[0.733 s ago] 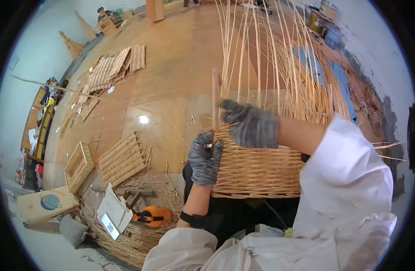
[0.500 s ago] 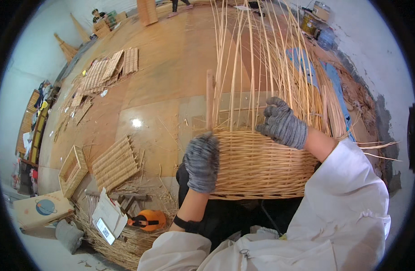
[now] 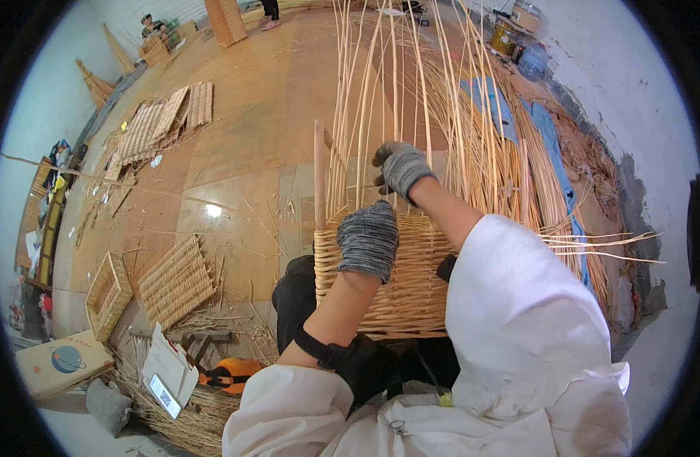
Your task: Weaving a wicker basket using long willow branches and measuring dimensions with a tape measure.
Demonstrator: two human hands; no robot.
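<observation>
An unfinished woven basket panel (image 3: 408,297) stands before me, with long pale upright rods (image 3: 361,129) rising from it and a thick wooden post (image 3: 319,171) at its left corner. My left hand (image 3: 366,240), in a grey knit glove, is closed on the woven top edge. Slightly higher and to the right, my gloved right hand (image 3: 402,167) has its fingers curled among the uprights, gripping a thin rod. The fingertips of both hands are partly hidden.
Woven mats (image 3: 174,278), a wooden-edged tray (image 3: 110,297), an orange spray bottle (image 3: 232,375) and a box (image 3: 64,362) lie left. Rod bundles on blue cloth (image 3: 555,175) lie right. Two other people (image 3: 152,30) are at the back.
My left hand has moved right along the top edge and slightly up. My right hand first went right, then back left and up among the rods. The view has shifted.
</observation>
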